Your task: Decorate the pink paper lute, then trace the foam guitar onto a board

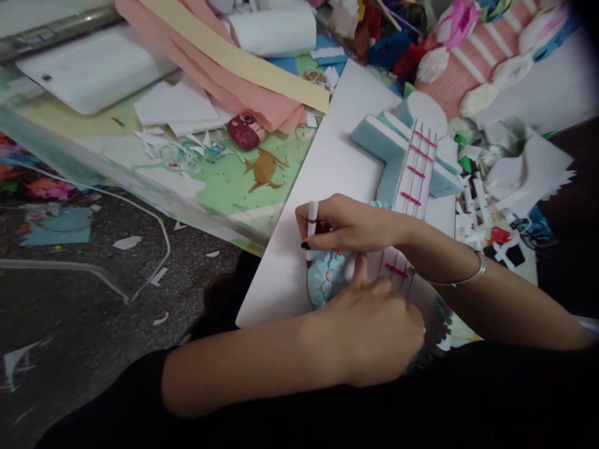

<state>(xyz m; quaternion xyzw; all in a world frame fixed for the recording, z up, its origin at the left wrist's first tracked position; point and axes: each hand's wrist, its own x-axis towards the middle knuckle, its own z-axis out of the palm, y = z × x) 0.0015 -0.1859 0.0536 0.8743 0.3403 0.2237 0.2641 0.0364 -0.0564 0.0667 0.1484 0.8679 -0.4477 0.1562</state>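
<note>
My right hand (344, 224), a bracelet on its wrist, pinches a white marker pen (312, 215) held nearly upright. The pen's lower end is at the left edge of a pale blue model guitar (393, 178) with purple strings and pink cross bars. Pale blue flowers (325, 274) cover part of the guitar's body. My left hand (374, 330) bears down on the lower body, one finger stretched forward and the others curled over it; their tips are hidden. Beneath the guitar lies a white board (299, 249). My arms hide much of the body.
On the green-topped table lie pink and cream paper strips (262, 68), a dark red painted stone (246, 130), a brown fish-shaped cutout (263, 169) and a white device (93, 68). Paper scraps (505, 168) and craft flowers crowd the right. More scraps litter the dark floor (187, 280).
</note>
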